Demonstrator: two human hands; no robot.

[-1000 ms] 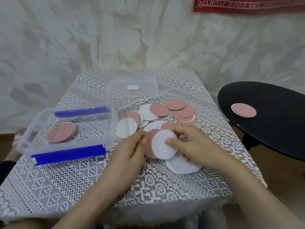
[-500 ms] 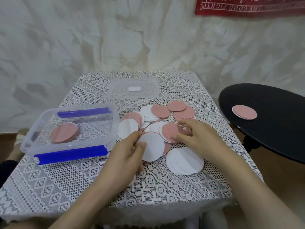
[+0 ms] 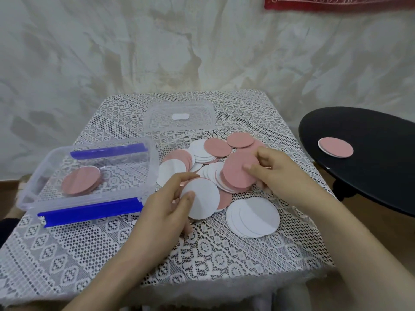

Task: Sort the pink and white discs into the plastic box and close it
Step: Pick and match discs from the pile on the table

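A clear plastic box [image 3: 33, 176] with blue clips stands open at the table's left, a small pile of pink discs [image 3: 80, 180] inside it. Its clear lid [image 3: 208, 113] lies at the back of the table. Loose pink and white discs [image 3: 208, 151] are heaped in the middle. My left hand [image 3: 166, 207] pinches a white disc [image 3: 202, 200] lying over a pink one. My right hand [image 3: 276, 176] pinches a pink disc [image 3: 235, 173] lifted off the heap. A short stack of white discs [image 3: 253, 217] lies near the front.
The table wears a white lace cloth [image 3: 89, 254]. A black round side table [image 3: 370, 158] stands at the right with a pink disc [image 3: 335, 147] on it. A pale draped sheet hangs behind.
My right hand let go of the white disc, reached into the heap and picked up a pink disc. My left hand kept the white disc and lowered it slightly.
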